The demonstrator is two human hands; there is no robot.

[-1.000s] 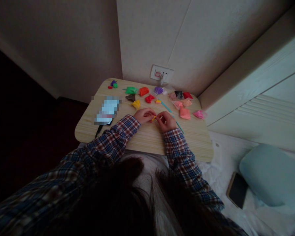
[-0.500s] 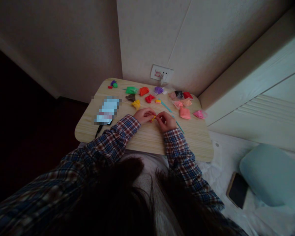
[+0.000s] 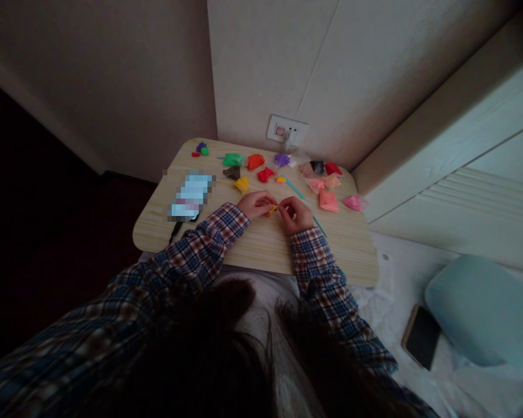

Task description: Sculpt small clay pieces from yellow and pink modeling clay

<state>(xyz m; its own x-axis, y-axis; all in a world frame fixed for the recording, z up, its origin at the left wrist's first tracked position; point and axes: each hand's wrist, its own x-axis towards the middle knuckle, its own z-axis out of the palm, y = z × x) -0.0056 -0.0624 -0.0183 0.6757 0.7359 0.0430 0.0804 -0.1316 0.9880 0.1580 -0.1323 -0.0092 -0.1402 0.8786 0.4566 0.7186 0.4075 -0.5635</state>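
Note:
Over the middle of the wooden table, my left hand (image 3: pixel 258 204) pinches a small piece of yellow clay (image 3: pixel 272 209) between thumb and fingers. My right hand (image 3: pixel 296 215) is close beside it, thumb and index finger pressed together near the clay's right end. Whether the right fingertips hold a bit of clay is too small to tell. Just beyond the hands are a yellow clay packet (image 3: pixel 241 184), a red clay packet (image 3: pixel 265 174) and a small yellow-orange clay shape (image 3: pixel 280 180). A blue modelling tool (image 3: pixel 293 187) lies behind my right hand, and a thin teal stick (image 3: pixel 319 226) shows to its right.
On the table (image 3: pixel 257 249), several clay packets line the back and right, including a green packet (image 3: pixel 233 159) and a salmon packet (image 3: pixel 328 201). A lit phone (image 3: pixel 192 196) with a cable is at left. Small clay lumps (image 3: pixel 204 151) sit at the back left corner.
My right hand has shifted very slightly right, so its fingertips are a little farther from the yellow clay. My left hand stays in place.

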